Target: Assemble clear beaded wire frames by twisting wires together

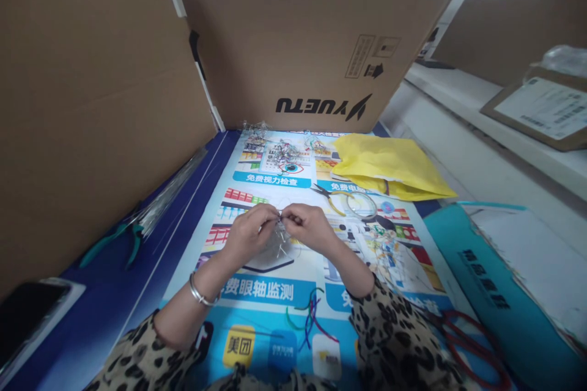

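My left hand (250, 233) and my right hand (310, 227) meet at the middle of the printed sheet, fingertips pinched close together. Between them is a small tangle of thin silvery wire (281, 245), its loose ends hanging below the fingers. The exact spot each hand grips is partly hidden by the fingers. Just beyond my right hand lie pliers with yellow handles (338, 201) and a clear ring-shaped coil (361, 205). Short coloured wires (312, 316), green, blue and red, rest nearer to me on the sheet.
Tall cardboard (293, 43) walls the back and left. Wire clusters (287, 151) lie at the far side, beside a yellow bag (394, 165). On the left are long silvery wires (167, 198), teal-handled pliers (134, 247) and a phone (30, 321). A teal box (486, 275) and red loops (474, 348) are right.
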Tool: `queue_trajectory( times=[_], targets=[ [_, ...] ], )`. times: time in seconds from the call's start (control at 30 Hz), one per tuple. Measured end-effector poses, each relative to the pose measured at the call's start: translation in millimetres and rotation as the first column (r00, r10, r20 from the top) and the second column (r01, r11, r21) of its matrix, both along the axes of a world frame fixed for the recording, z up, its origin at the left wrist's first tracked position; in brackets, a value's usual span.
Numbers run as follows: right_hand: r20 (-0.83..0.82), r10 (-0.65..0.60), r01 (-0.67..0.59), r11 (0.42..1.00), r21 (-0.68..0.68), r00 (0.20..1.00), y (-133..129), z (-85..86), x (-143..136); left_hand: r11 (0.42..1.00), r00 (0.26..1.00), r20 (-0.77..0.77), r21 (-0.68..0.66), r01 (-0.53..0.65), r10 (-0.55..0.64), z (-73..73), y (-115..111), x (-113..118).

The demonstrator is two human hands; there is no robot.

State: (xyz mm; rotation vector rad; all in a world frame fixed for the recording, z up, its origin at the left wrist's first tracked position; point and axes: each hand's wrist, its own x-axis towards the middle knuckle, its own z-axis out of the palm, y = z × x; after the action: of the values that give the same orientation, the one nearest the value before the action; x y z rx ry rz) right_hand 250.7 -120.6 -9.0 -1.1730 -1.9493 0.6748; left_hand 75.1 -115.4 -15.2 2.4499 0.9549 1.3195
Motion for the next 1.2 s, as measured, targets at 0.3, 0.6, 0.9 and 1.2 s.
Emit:
queue_trajectory(
  times=[0.3, 0.6, 0.9, 1.2],
  targets=[
    [-0.094, -0.099, 0.112, 0.983, 0.144, 0.991, 10.7, -4.9, 13.5, 0.989, 0.988, 0.038, -0.015, -0.148, 0.148, -3.4, 6.7, -2.8],
    [0.230, -0.006, 0.002, 1.000, 0.015, 0.973, 22.0, 15.2, 20.8, 0.998, 0.999, 0.017, 0.045, -0.048, 0.048, -5.5, 5.4, 1.8],
    [0.476, -0.091, 0.116, 0.993, -0.023, 0.875, 15.0, 48.7, 66.2, 0.972, 0.978, 0.070, -0.150, -0.183, 0.195, -15.3, -6.2, 13.1],
    [0.592, 0.058, 0.028, 0.991, -0.134, 0.804, -79.3, 29.8, 85.3, 0.829, 0.869, 0.153, -0.414, -0.375, 0.470, -6.1, -10.8, 29.1]
  ],
)
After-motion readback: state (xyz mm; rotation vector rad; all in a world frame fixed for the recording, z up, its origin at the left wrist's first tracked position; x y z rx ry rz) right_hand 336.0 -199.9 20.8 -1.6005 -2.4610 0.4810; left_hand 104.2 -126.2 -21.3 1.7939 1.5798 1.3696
